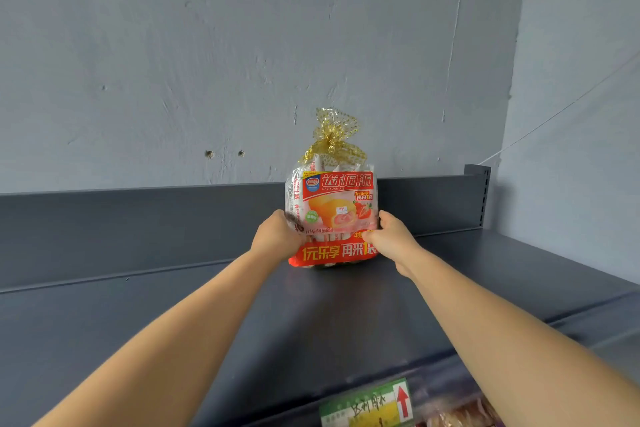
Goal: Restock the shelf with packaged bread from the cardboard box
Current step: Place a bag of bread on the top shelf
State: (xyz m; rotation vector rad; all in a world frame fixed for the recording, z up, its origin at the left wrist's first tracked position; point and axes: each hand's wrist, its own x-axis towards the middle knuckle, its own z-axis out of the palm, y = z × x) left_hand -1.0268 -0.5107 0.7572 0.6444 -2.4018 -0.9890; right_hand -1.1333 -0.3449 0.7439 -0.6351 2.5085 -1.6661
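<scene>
A red and white bag of packaged bread (337,198), tied at the top with a gold ribbon, stands upright on the dark grey top shelf (173,315), towards the right and near the back panel. My left hand (277,236) grips its lower left side. My right hand (391,236) grips its lower right side, thumb on the front. Both arms reach forward over the shelf. The cardboard box is out of view.
The shelf's low back panel (138,229) runs along a grey wall, with an upright post (479,194) at the right end. A green and yellow price label (367,406) sits on the front edge; packaged goods (457,414) show on the shelf below.
</scene>
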